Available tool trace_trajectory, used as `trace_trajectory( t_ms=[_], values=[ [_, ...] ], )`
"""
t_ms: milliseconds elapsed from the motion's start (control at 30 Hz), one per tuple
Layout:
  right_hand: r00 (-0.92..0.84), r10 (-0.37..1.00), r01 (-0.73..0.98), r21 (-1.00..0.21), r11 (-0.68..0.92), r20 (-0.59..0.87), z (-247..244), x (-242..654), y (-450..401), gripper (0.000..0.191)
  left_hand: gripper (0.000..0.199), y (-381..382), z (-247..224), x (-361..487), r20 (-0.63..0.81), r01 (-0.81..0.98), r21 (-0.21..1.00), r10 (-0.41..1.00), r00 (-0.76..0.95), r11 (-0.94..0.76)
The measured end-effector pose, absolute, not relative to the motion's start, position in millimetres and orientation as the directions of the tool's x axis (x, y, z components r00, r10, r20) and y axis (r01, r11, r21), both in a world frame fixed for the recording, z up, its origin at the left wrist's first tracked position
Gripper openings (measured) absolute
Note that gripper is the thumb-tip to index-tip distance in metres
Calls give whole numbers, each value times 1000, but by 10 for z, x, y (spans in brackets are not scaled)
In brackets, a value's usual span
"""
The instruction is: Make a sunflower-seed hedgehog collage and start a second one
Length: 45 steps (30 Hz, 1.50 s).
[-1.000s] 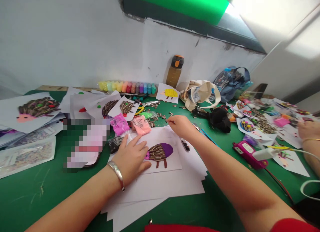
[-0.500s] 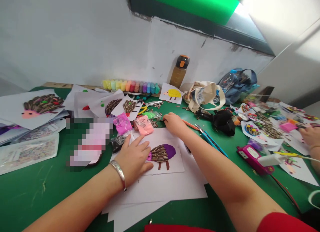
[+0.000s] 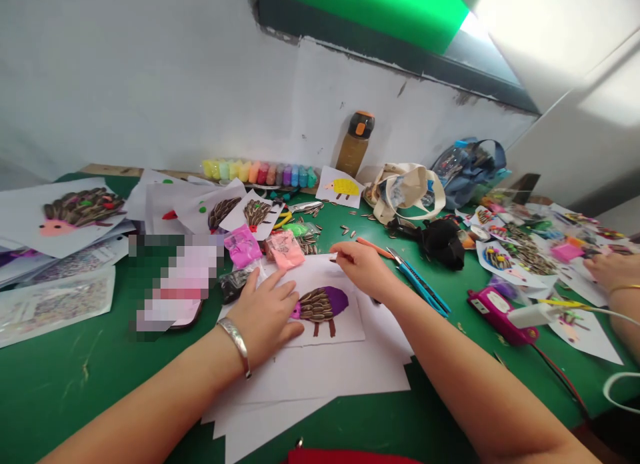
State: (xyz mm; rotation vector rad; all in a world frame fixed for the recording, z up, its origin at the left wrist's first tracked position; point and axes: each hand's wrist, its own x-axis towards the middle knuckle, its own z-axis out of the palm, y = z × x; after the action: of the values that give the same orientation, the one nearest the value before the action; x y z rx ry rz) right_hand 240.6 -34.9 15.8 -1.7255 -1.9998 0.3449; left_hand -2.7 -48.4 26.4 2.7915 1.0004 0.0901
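With the hedgehog (image 3: 316, 307) as the clock's centre, the left hand (image 3: 263, 316) is lying at nine, fingers spread wide and flat, gripping nothing and steadying the card (image 3: 350, 333) on the paper stack (image 3: 325, 381). The right hand (image 3: 360, 263) is hovering at one o'clock, its fingers drawn narrow; they seem to be pinching a seed (image 3: 332, 258), though it is too small to be sure.

The hedgehog is lying flat on its card, seed rows covering the side by the pink face (image 3: 296, 311), while the purple patch (image 3: 337, 300) is showing bare toward three.

Working well here probably means keeping that left palm firm but light, so the card is not skating on loose sheets. The pinch should be staying near one end of the seed, leaving the other end visible for lining up with the rows, without the wrist brushing finished work.

Loose seeds (image 3: 311, 245) are lying on the bench (image 3: 165, 397) around twelve; the cutter (image 3: 425, 294) is resting at three, best left untouched.
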Motion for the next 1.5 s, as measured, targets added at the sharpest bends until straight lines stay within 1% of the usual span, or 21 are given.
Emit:
trace_trajectory(
  t_ms=[100, 200, 267, 333, 467, 600, 733, 800, 867, 900, 967, 1000, 1100, 1167, 1233, 1300, 1367, 1433, 1500],
  values=[
    [-157, 969, 855, -466, 229, 189, 77, 2410, -464, 28, 30, -482, 272, -17, -25, 630, 179, 636, 771, -756],
    [-170, 956, 857, -443, 263, 238, 73, 2405, -526, 28, 32, -484, 258, -17, -27, 633, 176, 639, 768, -754],
    [-152, 950, 836, -477, 271, 274, 125, 2387, -580, 28, 32, -484, 239, -25, -10, 631, 173, 639, 769, -756],
    [-148, 947, 790, -542, 286, 284, 205, 2349, -662, 27, 31, -480, 215, -36, 27, 621, 172, 633, 773, -765],
    [-184, 949, 674, -670, 311, 255, 356, 2198, -861, 21, 32, -464, 192, -54, 129, 589, 172, 611, 781, -790],
    [-277, 934, 605, -715, 350, 223, 397, 1978, -1002, 20, 40, -474, 221, -50, 254, 531, 195, 565, 785, -825],
    [-281, 929, 553, -750, 363, 242, 363, 1814, -1050, 21, 27, -507, 246, -24, 310, 462, 235, 516, 798, -855],
    [-255, 931, 536, -763, 362, 263, 347, 1815, -1039, 18, 25, -513, 247, -14, 328, 431, 249, 494, 805, -867],
    [-208, 932, 567, -739, 363, 297, 332, 1898, -994, 17, 27, -507, 245, -10, 361, 408, 262, 481, 799, -874],
    [-173, 933, 615, -705, 352, 315, 322, 1966, -959, 17, 27, -500, 242, -11, 374, 407, 271, 486, 790, -872],
    [-75, 935, 758, -590, 279, 347, 287, 2130, -869, 20, 26, -481, 231, -18, 376, 425, 296, 513, 772, -856],
    [-36, 942, 823, -525, 218, 335, 260, 2211, -820, 21, 26, -470, 222, -22, 368, 436, 306, 528, 766, -846],
    [-47, 975, 929, -348, 123, 218, 153, 2378, -689, 21, 27, -437, 181, -29, 348, 456, 311, 547, 761, -834],
    [-95, 985, 962, -243, 127, 143, 77, 2406, -632, 22, 27, -416, 150, -31, 342, 464, 306, 551, 761, -831],
    [-129, 986, 973, -178, 147, 106, 22, 2389, -599, 24, 27, -394, 125, -31, 328, 470, 306, 555, 765, -828],
    [-133, 986, 976, -159, 148, 103, 6, 2360, -592, 25, 27, -373, 108, -34, 311, 472, 292, 549, 776, -832],
    [-106, 985, 977, -172, 128, 135, 44, 2343, -617, 24, 28, -359, 100, -37, 318, 470, 250, 530, 786, -846],
    [-45, 979, 960, -264, 98, 201, 132, 2345, -678, 23, 29, -356, 101, -38, 359, 452, 207, 497, 790, -868],
    [28, 971, 894, -440, 81, 238, 244, 2361, -768, 19, 29, -366, 112, -31, 411, 428, 207, 476, 778, -880]
  ],
)
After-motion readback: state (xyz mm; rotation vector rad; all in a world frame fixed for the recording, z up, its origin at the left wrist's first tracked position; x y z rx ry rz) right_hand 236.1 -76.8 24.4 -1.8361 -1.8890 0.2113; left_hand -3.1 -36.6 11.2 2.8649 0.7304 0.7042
